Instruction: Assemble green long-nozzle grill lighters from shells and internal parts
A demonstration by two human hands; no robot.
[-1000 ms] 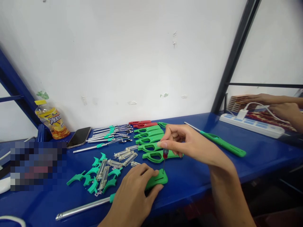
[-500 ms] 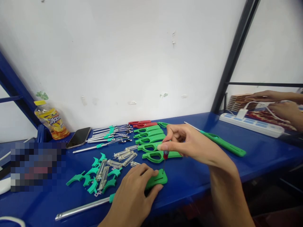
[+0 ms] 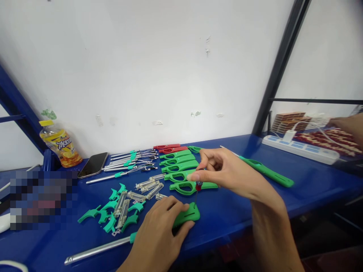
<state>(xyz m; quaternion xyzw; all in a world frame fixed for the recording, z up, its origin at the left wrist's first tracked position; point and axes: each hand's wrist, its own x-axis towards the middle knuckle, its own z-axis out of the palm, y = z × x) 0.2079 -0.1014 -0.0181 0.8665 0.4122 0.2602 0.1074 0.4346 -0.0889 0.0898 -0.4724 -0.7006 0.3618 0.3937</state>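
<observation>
My left hand is wrapped round a green lighter lying on the blue table. Its metal tube sticks out to the left of that hand. Between thumb and fingers, my right hand pinches a small screwdriver with a red and clear handle. The screwdriver stands nearly upright, its tip at the end of the green handle. Green handle shells lie in a column behind, with red ones farthest back. To the left are clear gas tanks and teal triggers.
Metal tubes with wires, a phone and a bottle stand or lie at the back left. Right of my right arm lies another green lighter. A power strip sits farther right, near another person's hand.
The other person's hands at the far right have pulled back, with only one now showing. My own hands have barely moved, and the view has shifted slightly.
</observation>
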